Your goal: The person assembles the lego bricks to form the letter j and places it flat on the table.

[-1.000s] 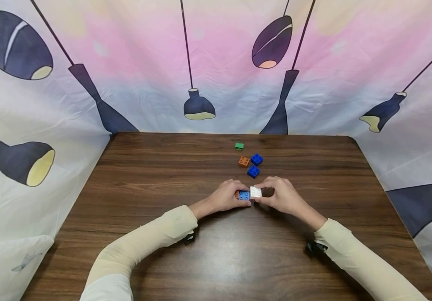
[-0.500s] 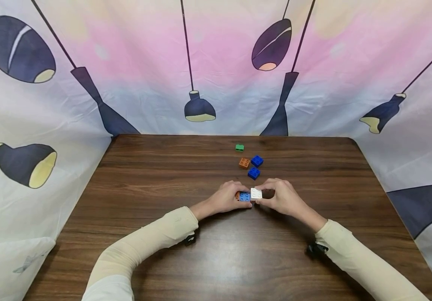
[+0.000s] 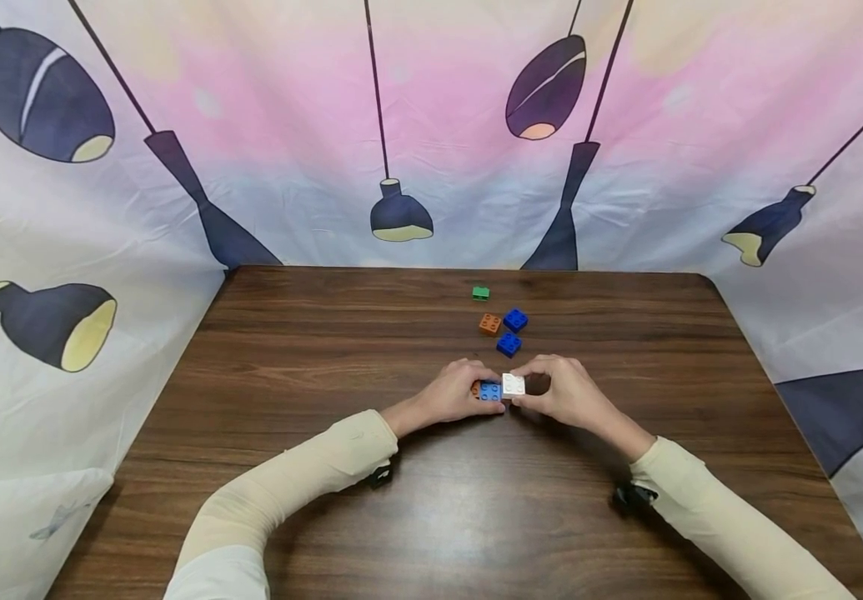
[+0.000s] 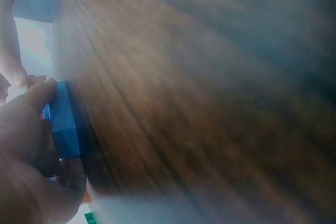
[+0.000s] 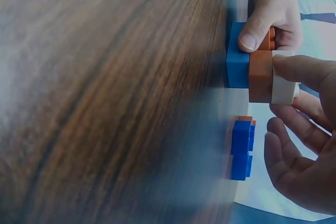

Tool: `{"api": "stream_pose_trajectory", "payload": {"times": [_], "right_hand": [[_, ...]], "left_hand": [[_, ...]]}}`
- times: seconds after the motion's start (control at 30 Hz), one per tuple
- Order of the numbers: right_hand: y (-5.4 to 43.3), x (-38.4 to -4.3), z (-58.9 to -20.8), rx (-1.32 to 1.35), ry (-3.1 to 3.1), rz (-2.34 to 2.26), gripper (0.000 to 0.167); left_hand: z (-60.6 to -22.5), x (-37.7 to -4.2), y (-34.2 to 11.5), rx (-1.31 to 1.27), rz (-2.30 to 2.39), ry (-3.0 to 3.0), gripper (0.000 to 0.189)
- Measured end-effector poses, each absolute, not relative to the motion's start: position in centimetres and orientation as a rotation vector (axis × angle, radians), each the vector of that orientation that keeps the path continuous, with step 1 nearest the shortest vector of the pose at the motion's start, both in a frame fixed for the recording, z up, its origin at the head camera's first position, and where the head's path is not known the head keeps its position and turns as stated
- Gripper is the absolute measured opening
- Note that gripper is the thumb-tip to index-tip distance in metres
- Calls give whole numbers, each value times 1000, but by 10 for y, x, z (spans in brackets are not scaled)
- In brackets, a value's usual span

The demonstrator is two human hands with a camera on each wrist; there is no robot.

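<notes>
A long light-blue brick (image 5: pixel 238 69) lies low at the table top, and my left hand (image 3: pixel 451 393) grips its sides with thumb and fingers. On its right end sits an orange brick (image 5: pixel 260 77), topped by a white brick (image 3: pixel 514 384). My right hand (image 3: pixel 568 390) pinches the white brick between thumb and fingers. Another orange brick (image 3: pixel 475 389) shows at the left end, partly covered by my left hand. Bare studs of the light-blue brick are visible between the two ends in the head view. From the left wrist, the light-blue brick (image 4: pixel 64 119) appears beneath the thumb.
Beyond my hands on the brown wooden table (image 3: pixel 311 350) lie two dark-blue bricks (image 3: pixel 509 344), a loose orange brick (image 3: pixel 489 324) and a small green brick (image 3: pixel 480 293). A printed cloth (image 3: pixel 288 125) hangs behind the table.
</notes>
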State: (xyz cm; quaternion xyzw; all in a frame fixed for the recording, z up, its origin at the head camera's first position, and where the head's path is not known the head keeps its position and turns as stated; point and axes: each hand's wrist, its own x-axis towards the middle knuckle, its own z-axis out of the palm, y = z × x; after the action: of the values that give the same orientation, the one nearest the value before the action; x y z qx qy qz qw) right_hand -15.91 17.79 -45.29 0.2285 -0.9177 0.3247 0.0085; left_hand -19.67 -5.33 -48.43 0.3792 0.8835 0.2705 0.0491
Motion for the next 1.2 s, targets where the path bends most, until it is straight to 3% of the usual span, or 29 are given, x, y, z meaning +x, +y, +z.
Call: {"api": "stream_pose_trajectory", "payload": {"times": [0.7,1.2], "right_hand": [[183,-158,-455,667,-2819,1163,33],[194,-177,-451,544,-2769,1168,36]], "left_hand": [[-483,-195,-53,1147,810,2697,44],[-481,-194,-53,1138,810,2699,44]]}}
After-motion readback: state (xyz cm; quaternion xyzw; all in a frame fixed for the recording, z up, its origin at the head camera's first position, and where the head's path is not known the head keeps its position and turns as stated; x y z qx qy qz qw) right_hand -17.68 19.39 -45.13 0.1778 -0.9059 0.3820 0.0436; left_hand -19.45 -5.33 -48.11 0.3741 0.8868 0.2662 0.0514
